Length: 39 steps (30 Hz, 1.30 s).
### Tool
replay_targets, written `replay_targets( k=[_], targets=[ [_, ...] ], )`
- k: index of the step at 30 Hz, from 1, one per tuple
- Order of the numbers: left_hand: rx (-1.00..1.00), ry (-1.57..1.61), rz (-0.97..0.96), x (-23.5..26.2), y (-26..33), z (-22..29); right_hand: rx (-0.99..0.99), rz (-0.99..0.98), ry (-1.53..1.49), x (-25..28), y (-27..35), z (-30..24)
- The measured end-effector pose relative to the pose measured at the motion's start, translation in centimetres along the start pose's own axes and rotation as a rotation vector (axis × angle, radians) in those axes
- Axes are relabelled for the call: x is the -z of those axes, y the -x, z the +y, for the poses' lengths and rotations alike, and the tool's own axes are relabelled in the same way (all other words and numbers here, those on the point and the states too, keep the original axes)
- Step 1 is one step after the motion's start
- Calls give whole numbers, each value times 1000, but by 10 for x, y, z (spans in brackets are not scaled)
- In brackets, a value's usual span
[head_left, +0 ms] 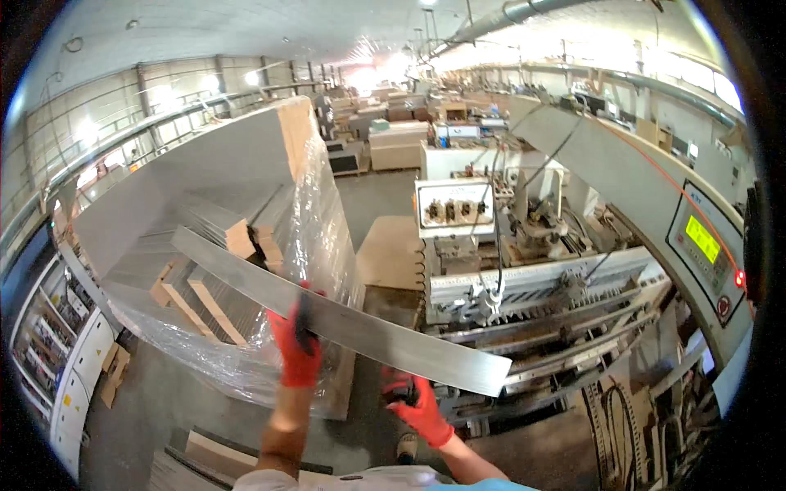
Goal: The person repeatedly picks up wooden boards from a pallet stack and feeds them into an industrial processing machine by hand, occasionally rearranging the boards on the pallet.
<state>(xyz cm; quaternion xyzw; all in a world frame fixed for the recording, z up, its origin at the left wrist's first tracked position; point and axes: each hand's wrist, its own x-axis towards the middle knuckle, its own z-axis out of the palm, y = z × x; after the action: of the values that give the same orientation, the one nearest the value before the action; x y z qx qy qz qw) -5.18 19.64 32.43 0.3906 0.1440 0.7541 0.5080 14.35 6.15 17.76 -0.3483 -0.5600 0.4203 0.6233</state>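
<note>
A long, narrow grey board (368,331) slants across the middle, from a stack at the left to the front of a machine at the right. My left hand (296,344), in a red glove with black-coated fingers, is closed round its lower edge near the middle. Just below the board's right half is my right hand (416,403), gloved alike, with its fingers curled. Whatever lies in those fingers, if anything, is hidden. Behind the left hand stands a large stack of grey boards (155,290), partly wrapped in clear film (315,221).
To the right is a machine with metal rails (540,274) and hanging cables. Its control panel (702,237) has a lit yellow-green screen. Cut board pieces (217,450) lie by my feet at lower left. A white cabinet (78,385) stands at far left; stacked panels (399,146) fill the hall behind.
</note>
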Motion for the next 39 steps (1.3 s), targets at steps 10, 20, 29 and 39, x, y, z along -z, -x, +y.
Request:
replay_targets(
  k=[10, 20, 29, 39],
  targets=[
    [-49, -229, 97, 102, 2, -33, -177, 1133, -498, 151, -6, 33],
    [350, -400, 472, 296, 58, -187, -198, 1222, 471, 291, -38, 182],
    [439, -305, 281, 336, 18, -238, -685, 1036, 940, 274, -109, 188],
    [226, -962, 20, 347, -6, -268, -419, 925, 1151, 295, -91, 193]
  ],
)
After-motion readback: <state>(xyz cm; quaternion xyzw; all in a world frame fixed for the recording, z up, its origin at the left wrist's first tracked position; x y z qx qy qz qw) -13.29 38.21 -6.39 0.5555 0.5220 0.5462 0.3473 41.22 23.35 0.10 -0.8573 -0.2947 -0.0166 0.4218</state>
